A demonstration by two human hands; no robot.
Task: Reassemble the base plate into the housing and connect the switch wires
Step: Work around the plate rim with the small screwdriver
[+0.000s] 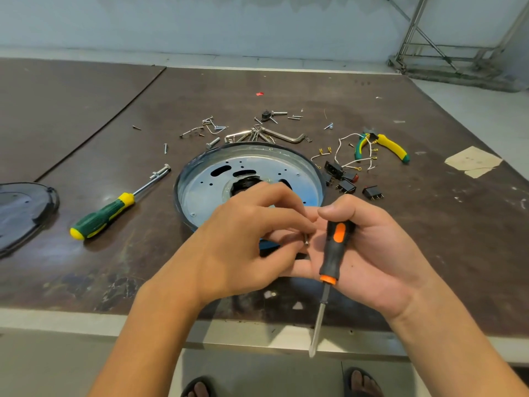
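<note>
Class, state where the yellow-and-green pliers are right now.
In the head view, the pliers lie on the table's right side, beside the white wires.

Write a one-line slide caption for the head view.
Left hand pinches a small screw while right hand holds an orange-black screwdriver over the base plate.

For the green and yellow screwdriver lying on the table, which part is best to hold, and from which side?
Probably grip the green and yellow screwdriver around its thick ribbed handle, coming from above. It lies flat, handle towards the table's near-left, bare table on both sides; the thin shaft points at the housing, near a loose bolt.
</note>
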